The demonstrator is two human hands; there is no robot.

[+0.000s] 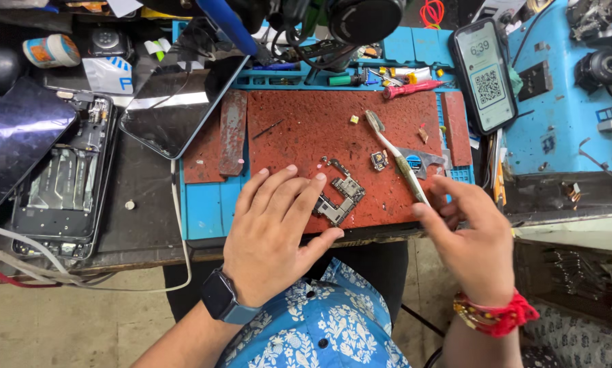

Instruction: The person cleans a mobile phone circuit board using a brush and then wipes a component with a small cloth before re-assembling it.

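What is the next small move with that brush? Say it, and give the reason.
Probably swing the toothbrush head down onto the circuit board. The left hand pins the board flat on the red mat, while the right hand holds the brush with its bristles away from it.

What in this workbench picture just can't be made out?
Head view only:
- Circuit board: its near end lies under the left hand fingers.
- Brush: its handle end is hidden in the blurred right hand.
- Small chip beside the brush: too small to identify.
- Opened phone: a dark screen panel covers its upper left.
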